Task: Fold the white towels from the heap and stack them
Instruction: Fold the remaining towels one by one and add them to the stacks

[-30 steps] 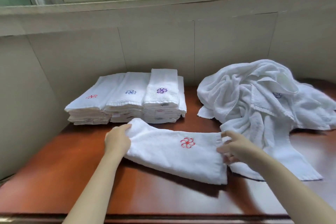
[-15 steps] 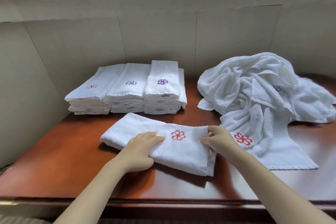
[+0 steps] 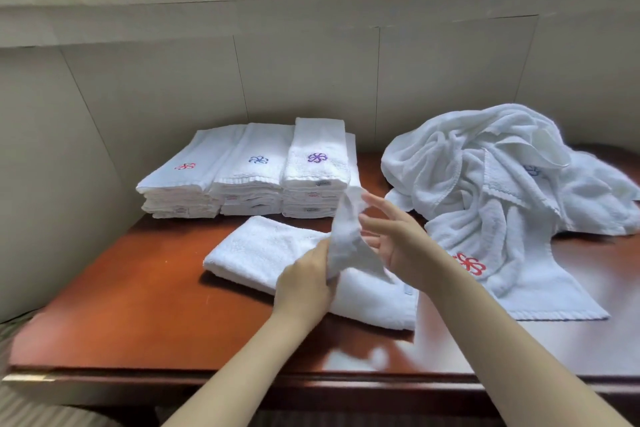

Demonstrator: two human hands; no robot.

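Grips towel's raised end with left hand; holds right hand open, fingers loose, beside that flap. Lies half-folded just under both hands. Probably soft, light, limp: best pinched at corners, else sags.

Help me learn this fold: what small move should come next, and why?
Probably lay the raised end leftward over the flat part of the white terry towel. The left hand grips that end upright, the right hand is open beside it, so the fold looks unfinished.
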